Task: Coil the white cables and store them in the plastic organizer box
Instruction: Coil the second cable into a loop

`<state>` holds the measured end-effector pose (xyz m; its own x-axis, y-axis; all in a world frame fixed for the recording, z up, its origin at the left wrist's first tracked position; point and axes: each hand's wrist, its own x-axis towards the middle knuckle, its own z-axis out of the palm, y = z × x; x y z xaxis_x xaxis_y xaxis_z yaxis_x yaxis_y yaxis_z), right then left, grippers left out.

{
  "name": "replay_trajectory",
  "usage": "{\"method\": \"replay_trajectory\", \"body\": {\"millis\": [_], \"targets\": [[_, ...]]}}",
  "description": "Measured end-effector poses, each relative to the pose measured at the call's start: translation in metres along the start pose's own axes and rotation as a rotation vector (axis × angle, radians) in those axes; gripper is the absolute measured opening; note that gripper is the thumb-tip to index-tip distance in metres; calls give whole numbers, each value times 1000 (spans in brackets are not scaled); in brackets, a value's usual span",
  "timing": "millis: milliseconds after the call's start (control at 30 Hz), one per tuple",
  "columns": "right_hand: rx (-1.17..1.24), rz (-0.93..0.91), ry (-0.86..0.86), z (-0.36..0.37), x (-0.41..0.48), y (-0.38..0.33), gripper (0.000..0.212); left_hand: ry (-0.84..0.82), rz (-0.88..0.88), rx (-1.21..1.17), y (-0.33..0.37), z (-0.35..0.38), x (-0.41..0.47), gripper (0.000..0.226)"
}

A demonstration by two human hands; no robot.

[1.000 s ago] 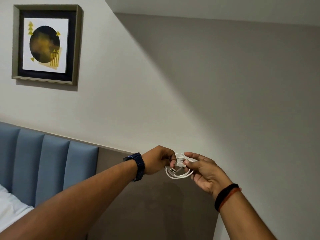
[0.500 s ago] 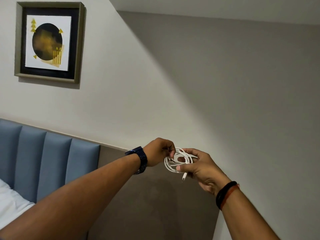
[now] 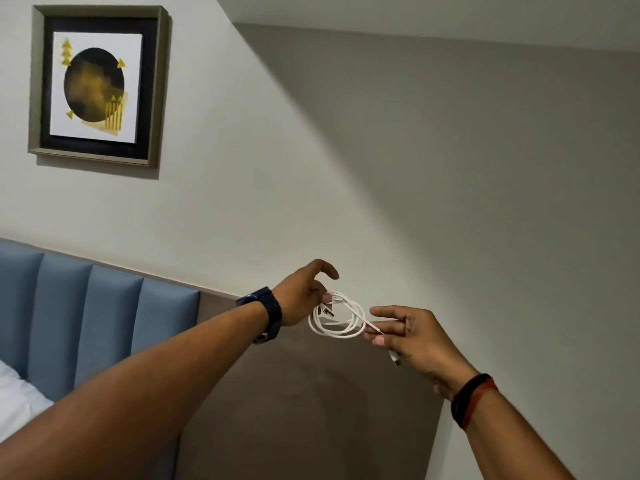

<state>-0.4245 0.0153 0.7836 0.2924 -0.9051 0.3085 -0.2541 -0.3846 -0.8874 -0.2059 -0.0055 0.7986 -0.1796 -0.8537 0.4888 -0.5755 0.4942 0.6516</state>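
Both hands hold a coiled white cable in mid-air

The left hand point(image 3: 304, 292) pinches the white cable point(image 3: 337, 318) coil's upper edge; right hand point(image 3: 412, 337) fingers point(image 3: 388, 327) clamp its loose end.

A blue padded headboard point(image 3: 86, 327) with upright channels runs along the lower left of the wall. Well above it hangs a framed picture point(image 3: 98, 86): a grey-green frame, a black mat, and a white print with a dark circle and small yellow triangles. Just below the headboard, at the left edge, lies white bedding point(image 3: 17, 396). To the right of the headboard a plain brown-grey panel point(image 3: 311, 410) adjoins it, topped by a thin ledge.
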Motion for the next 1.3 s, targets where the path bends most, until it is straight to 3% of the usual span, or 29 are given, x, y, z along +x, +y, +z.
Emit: {"method": "replay_trajectory", "body": {"millis": [233,400,500,600,700,933,1133,1300], "targets": [[118,-64,91,2,4,1,22,72,35,-69,8,4,1,23],[92,-67,268,6,11,5,13,72,4,-160,11,4,1,22],[-48,-90,419,12,17,5,13,75,1,-170,14,7,1,22],[56,-58,509,19,19,4,21,83,29,-103,17,12,3,23],[257,16,484,26,21,3,23,104,60,40,18,20,4,25],[630,156,338,28,20,-4,5,229,65,163,10,26,7,30],[440,67,304,30,17,-2,14,234,109,223,11,31,8,32],[328,113,363,25,20,5,10,154,146,220,13,30,9,34]]}}
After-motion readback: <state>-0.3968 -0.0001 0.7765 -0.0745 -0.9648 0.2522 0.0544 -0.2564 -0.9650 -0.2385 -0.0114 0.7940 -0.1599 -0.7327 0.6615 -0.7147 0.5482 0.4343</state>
